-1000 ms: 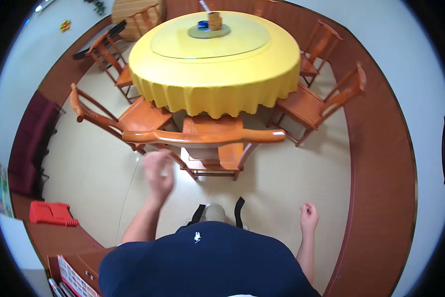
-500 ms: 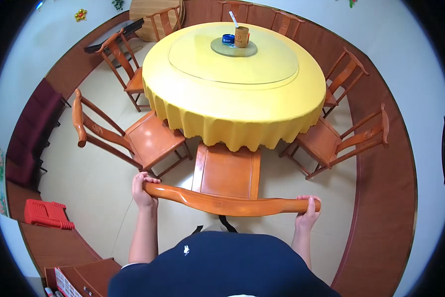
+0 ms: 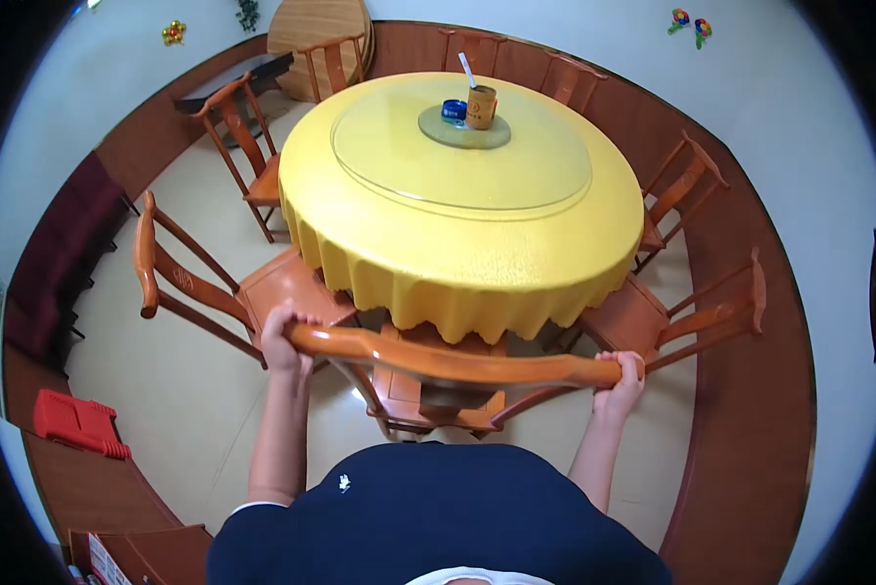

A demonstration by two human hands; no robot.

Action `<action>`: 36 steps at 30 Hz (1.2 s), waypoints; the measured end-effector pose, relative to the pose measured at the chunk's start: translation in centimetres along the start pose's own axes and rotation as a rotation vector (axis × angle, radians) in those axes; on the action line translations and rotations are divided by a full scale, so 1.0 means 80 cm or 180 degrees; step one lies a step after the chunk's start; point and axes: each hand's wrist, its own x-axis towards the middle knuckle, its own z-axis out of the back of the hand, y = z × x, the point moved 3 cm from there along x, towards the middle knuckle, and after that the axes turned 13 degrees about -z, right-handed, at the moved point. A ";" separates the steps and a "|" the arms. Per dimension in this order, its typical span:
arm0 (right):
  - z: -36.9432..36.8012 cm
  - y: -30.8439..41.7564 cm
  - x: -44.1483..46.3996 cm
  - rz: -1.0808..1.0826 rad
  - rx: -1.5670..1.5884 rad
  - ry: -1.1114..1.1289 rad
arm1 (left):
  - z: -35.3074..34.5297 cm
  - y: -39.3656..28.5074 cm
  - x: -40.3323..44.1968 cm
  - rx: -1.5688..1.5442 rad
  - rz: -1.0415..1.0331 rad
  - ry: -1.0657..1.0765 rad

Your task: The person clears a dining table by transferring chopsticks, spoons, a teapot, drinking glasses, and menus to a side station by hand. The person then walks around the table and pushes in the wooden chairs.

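Note:
A wooden chair [image 3: 457,365] stands before me with its back toward my body. My left hand [image 3: 287,338] is wrapped round the left end of its curved top rail. Round the right end closes my right hand [image 3: 621,381]. Below the rail, the chair's seat shows only in part, its far side hidden under the hanging yellow tablecloth [image 3: 428,234]. The cloth covers a large round table.
More wooden chairs, one at left [image 3: 189,278] and one at right [image 3: 711,317], flank the held chair. A glass turntable [image 3: 379,161] bears a brown canister [image 3: 481,107] and a blue tin [image 3: 454,110]. A red plastic item [image 3: 77,421] lies at far left.
The chair's top rail has moved forward, closer to the table, both hands still on it. More of its back and legs show. My view has tilted up a little.

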 end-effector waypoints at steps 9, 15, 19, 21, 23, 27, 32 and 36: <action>0.012 -0.002 0.063 0.0127 0.0032 0.0291 | -0.024 0.032 -0.005 0.0127 -0.0197 0.0107; 0.015 -0.015 0.075 0.0040 0.0099 0.0251 | -0.017 0.048 0.000 -0.0059 -0.0270 0.0177; 0.025 -0.021 0.084 -0.0012 0.0126 0.0333 | -0.014 0.055 -0.005 -0.0052 -0.0223 0.0195; 0.020 -0.022 0.083 -0.0031 0.0120 0.0283 | -0.014 0.057 -0.002 -0.0063 -0.0216 0.0182; 0.018 -0.022 0.088 -0.0055 0.0089 0.0221 | -0.015 0.059 0.000 -0.0093 -0.0253 0.0175; 0.014 -0.025 0.091 -0.0081 0.0072 0.0412 | -0.008 0.060 0.003 -0.0056 -0.0312 0.0142; 0.007 -0.026 0.088 -0.0031 0.0042 0.0372 | -0.004 0.062 0.012 -0.0059 -0.0278 0.0171; -0.001 -0.028 0.089 -0.0045 0.0059 0.0259 | -0.005 0.062 0.015 -0.0021 -0.0301 0.0211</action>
